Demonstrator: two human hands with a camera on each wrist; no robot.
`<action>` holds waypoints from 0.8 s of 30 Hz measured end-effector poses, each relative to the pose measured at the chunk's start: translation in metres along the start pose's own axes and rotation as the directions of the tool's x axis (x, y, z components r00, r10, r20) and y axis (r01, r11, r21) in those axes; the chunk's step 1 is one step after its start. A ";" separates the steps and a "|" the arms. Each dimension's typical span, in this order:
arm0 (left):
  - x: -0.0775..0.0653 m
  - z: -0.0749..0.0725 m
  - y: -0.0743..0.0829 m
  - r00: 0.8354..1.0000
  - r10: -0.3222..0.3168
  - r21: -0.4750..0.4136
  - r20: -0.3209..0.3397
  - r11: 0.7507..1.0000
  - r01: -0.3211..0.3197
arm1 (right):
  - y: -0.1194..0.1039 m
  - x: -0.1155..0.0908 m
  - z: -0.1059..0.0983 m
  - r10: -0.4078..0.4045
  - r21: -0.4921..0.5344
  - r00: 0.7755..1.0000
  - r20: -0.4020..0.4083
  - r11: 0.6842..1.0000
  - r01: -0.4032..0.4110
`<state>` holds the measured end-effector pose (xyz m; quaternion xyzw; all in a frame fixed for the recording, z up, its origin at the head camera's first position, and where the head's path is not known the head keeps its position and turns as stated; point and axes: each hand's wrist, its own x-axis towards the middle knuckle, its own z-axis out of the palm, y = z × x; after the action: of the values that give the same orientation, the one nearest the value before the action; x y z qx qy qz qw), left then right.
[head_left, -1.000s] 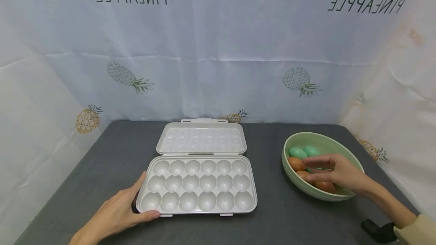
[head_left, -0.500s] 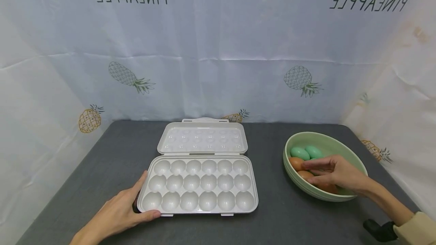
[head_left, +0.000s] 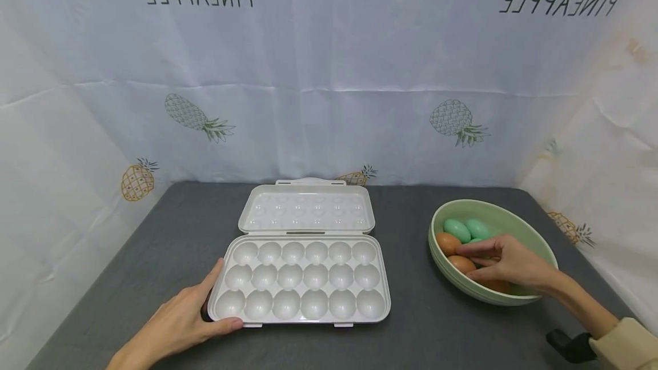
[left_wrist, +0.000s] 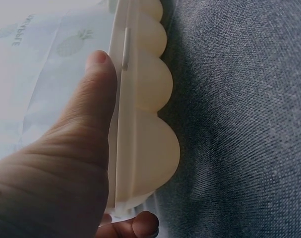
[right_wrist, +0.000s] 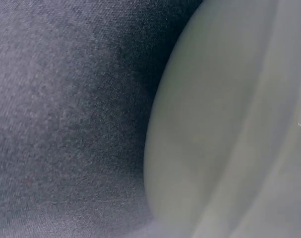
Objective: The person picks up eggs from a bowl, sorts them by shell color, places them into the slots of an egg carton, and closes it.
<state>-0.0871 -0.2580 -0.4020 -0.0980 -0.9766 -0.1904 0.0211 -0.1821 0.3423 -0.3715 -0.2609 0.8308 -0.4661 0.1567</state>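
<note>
A white egg box (head_left: 300, 296) with several round hollows, all bare, lies open with its lid (head_left: 308, 210) folded back. My left hand (head_left: 177, 313) holds its near left corner, thumb on the front rim and fingers along the left side. In the left wrist view, the thumb (left_wrist: 93, 84) lies along the rim above the rounded cups. At the right, my right hand (head_left: 514, 264) reaches into a green bowl (head_left: 514, 224), thumb and fingers around a brown egg (head_left: 461, 264). Another brown egg (head_left: 447, 242) sits beside the fingertips. Only the bowl's outer wall (right_wrist: 205, 124) shows in the right wrist view.
Green eggs (head_left: 457, 230) sit at the back of the bowl, and another brown egg (head_left: 497, 286) lies partly under the right hand. A dark grey cloth covers the table (head_left: 406, 301). Behind it hangs a pale pineapple-print curtain (head_left: 329, 130). A black strap (head_left: 570, 347) hangs at the right sleeve.
My right fingers have lowered among the eggs and closed in around a brown one. The green eggs have shifted slightly right in the bowl. My left hand stays on the egg box.
</note>
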 end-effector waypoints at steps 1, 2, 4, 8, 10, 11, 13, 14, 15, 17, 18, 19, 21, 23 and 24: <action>0.000 0.000 0.000 1.000 0.000 -0.001 0.001 1.000 0.000 | 0.000 0.000 0.001 0.002 -0.007 1.000 -0.005 1.000 -0.002; 0.000 0.000 0.000 1.000 0.000 0.001 -0.001 1.000 0.000 | -0.001 0.001 0.002 0.004 -0.016 1.000 -0.007 1.000 -0.004; 0.000 0.000 0.000 1.000 0.002 0.000 -0.002 1.000 -0.002 | -0.001 0.002 0.004 0.005 -0.032 1.000 -0.010 0.999 -0.006; 0.000 0.000 0.000 1.000 0.004 0.006 -0.004 1.000 -0.004 | -0.002 0.006 0.007 0.001 -0.084 1.000 -0.021 0.996 -0.003; 0.000 0.001 0.000 1.000 0.007 0.009 -0.006 1.000 -0.007 | -0.002 0.007 0.008 0.001 -0.102 1.000 -0.026 0.995 -0.003; 0.000 0.001 -0.001 1.000 0.008 0.011 -0.007 1.000 -0.008 | -0.002 0.008 0.008 0.003 -0.109 1.000 -0.026 0.994 -0.006; 0.000 0.001 -0.001 1.000 0.015 0.012 -0.008 1.000 -0.015 | -0.001 0.009 0.008 0.008 -0.116 1.000 -0.019 0.993 -0.010; 0.000 0.001 -0.001 1.000 0.016 0.014 -0.010 1.000 -0.016 | -0.001 0.010 0.009 0.009 -0.117 1.000 -0.018 0.993 -0.011; 0.000 0.002 -0.001 1.000 0.015 0.015 -0.010 1.000 -0.015 | -0.001 0.010 0.009 0.007 -0.119 1.000 -0.017 0.993 -0.009; 0.000 0.001 -0.001 1.000 0.015 0.015 -0.008 1.000 -0.015 | 0.000 0.011 0.009 -0.004 -0.143 1.000 -0.010 0.990 0.003; 0.000 0.002 -0.002 1.000 0.020 0.016 -0.005 1.000 -0.020 | 0.000 0.012 0.009 -0.015 -0.153 1.000 -0.006 0.988 0.014; 0.000 0.001 -0.002 1.000 0.015 0.017 -0.006 1.000 -0.015 | 0.000 0.012 0.010 -0.025 -0.160 1.000 -0.001 0.987 0.025; 0.000 0.001 -0.001 1.000 0.015 0.013 -0.004 1.000 -0.015 | 0.001 0.013 0.010 -0.034 -0.172 0.999 0.006 0.985 0.035; 0.001 0.001 -0.001 1.000 0.014 0.013 -0.004 1.000 -0.014 | 0.001 0.014 0.011 -0.029 -0.176 1.000 0.006 0.984 0.030; 0.000 0.001 -0.001 1.000 0.012 0.014 -0.002 1.000 -0.012 | 0.001 0.014 0.011 -0.031 -0.175 1.000 0.004 0.984 0.031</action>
<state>-0.0878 -0.2585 -0.4033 -0.1035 -0.9772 -0.1838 0.0242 -0.1885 0.3267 -0.3778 -0.2867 0.8643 -0.3934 0.1264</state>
